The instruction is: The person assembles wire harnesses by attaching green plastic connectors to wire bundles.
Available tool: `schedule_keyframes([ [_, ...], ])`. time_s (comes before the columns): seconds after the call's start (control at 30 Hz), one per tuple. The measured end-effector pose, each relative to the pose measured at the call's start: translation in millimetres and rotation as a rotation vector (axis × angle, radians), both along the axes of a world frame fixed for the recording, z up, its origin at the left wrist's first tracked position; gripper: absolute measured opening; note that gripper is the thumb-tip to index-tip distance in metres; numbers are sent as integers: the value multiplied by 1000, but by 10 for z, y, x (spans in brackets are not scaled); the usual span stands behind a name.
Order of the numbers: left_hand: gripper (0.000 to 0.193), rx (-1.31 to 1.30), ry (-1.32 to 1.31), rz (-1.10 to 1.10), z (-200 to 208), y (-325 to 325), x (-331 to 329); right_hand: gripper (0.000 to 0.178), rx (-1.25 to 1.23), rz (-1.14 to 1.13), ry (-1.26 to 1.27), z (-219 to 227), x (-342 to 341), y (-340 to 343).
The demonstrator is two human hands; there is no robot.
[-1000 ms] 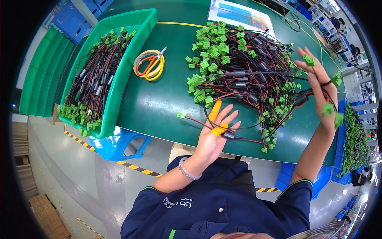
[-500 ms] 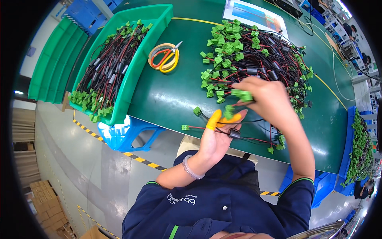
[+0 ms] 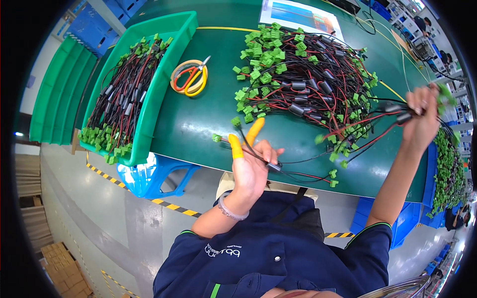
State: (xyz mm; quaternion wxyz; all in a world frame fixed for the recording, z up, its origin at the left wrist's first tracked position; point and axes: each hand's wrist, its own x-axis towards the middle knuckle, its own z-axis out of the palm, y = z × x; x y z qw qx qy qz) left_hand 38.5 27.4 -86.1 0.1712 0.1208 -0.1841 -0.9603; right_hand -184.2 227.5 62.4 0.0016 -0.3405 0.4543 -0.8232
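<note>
My left hand (image 3: 252,171), with yellow finger covers on thumb and index finger, keeps those two fingers spread. Its other fingers curl around a wire cable (image 3: 274,168) with a dark cylinder on it and green connectors at its ends. At the right, my raised right hand (image 3: 421,116) grips several more wire cables (image 3: 385,115), red and black. Their near ends trail left above the table, and the green connectors beyond the hand are blurred. A large pile of similar cables (image 3: 308,74) lies on the table in front of me.
A green bin (image 3: 166,82) of cables sits at the left, with orange-and-yellow scissors (image 3: 198,82) on a tape roll (image 3: 175,74) beside it. A printed sheet (image 3: 303,17) lies behind the pile. A blue stool (image 3: 154,176) and a blue bin (image 3: 430,174) flank the table.
My right hand has swung from beside my left hand out to the far right, now drawing several cables with it. My left hand has shifted slightly, still holding its cable.
</note>
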Motion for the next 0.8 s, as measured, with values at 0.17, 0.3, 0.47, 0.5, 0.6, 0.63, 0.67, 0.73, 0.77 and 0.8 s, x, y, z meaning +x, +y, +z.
schedule_keyframes([
  [0.17,40,-57,3,208,71,-13,-52,15,-179,-476,139,138,126,592],
  [0.3,37,-34,50,191,184,-144,-54,26,-16,-783,241,386,297,887],
  [0.47,40,6,305,-100,318,-263,-84,30,270,-267,260,572,572,1160],
  [0.5,47,-29,275,-160,359,-279,-97,31,334,-300,278,564,639,1158],
  [0.6,51,-265,297,-355,547,-331,-128,38,-119,99,196,648,790,1070],
  [0.63,50,-356,291,-353,630,-335,-124,43,-271,354,125,681,850,1015],
  [0.67,50,-426,237,-348,719,-339,-114,40,-312,484,148,695,911,943],
  [0.73,48,-468,240,-355,892,-334,-122,19,-129,749,164,655,846,723],
  [0.77,48,-464,248,-396,961,-313,-162,10,-24,868,187,606,814,594],
  [0.8,49,-460,259,-438,1009,-285,-201,8,26,761,231,463,876,463],
])
